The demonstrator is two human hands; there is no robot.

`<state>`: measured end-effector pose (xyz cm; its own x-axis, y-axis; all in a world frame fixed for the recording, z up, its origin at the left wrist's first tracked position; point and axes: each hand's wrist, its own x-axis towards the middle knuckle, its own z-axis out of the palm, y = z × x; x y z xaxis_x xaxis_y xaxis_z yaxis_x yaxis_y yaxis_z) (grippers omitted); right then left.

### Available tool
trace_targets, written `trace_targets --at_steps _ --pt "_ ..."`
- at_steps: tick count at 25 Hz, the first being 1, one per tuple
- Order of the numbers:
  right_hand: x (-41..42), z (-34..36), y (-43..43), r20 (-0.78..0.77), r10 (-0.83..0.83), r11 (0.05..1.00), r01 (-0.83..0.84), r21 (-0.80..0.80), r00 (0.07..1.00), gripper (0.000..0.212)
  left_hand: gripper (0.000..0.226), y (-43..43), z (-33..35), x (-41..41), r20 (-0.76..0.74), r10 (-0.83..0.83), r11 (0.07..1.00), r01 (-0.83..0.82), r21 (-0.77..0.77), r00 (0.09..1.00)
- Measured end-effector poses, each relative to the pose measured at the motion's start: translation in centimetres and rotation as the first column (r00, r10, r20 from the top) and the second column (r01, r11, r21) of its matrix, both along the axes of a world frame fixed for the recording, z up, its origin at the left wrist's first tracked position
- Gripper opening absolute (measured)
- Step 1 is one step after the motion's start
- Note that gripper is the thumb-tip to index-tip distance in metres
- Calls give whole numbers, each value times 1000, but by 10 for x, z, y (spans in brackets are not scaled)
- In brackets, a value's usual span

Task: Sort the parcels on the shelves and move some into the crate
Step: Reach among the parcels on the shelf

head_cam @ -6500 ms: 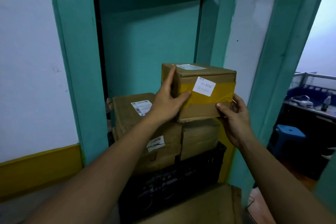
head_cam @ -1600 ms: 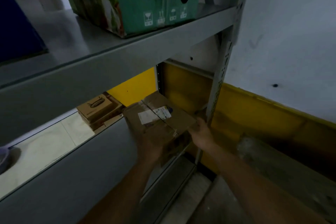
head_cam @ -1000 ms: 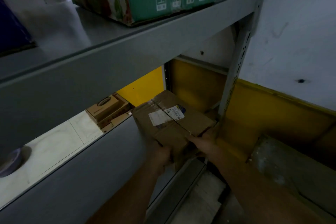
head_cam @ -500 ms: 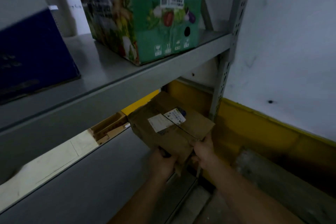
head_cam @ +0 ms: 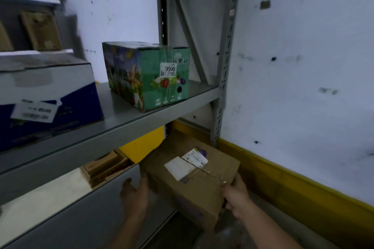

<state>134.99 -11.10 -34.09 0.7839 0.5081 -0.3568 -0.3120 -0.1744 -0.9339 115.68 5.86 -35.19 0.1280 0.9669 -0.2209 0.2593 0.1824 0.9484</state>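
A brown cardboard parcel [head_cam: 194,178] with two white labels on top pokes out of the right end of the lower grey shelf [head_cam: 85,212], half past its edge. My left hand [head_cam: 135,194] lies flat against the parcel's left side, fingers straight. My right hand [head_cam: 235,194] grips the parcel's near right corner. On the shelf above [head_cam: 125,121] stand a green printed box [head_cam: 149,75] marked 9998 and a blue and white box [head_cam: 46,97]. The crate is out of view.
Small brown boxes [head_cam: 105,168] lie further back on the lower shelf. The rack's grey upright [head_cam: 224,62] stands just behind the parcel. A white wall with a yellow base band [head_cam: 293,184] closes the right side. More brown parcels [head_cam: 40,30] sit on a high shelf at left.
Since the doorway stack of parcels, I am at a shelf rack. Over the last second the parcel slid outward toward me, and my view tilted up to show the upper shelf.
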Motion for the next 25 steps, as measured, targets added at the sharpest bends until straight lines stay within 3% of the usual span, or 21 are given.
trace_targets --at_steps 6,10,12,17,25 --pt "-18 45 -70 14 22 998 -21 -64 1000 85 66 -14 42 -24 132 -224 974 216 74 966" --pt "-29 65 -109 36 48 997 -46 -56 998 76 62 -34 61 -41 43 -412 911 412 17 910" --pt "-29 75 -121 67 42 998 -39 -50 997 75 49 -50 76 -44 12 -474 880 474 -1 880" --pt "-16 119 -152 183 -30 999 32 -10 983 67 33 -89 120 -31 46 -411 909 405 102 911" --pt "1 161 -190 290 -51 997 33 66 956 34 42 -129 149 -16 100 -407 907 388 165 908"
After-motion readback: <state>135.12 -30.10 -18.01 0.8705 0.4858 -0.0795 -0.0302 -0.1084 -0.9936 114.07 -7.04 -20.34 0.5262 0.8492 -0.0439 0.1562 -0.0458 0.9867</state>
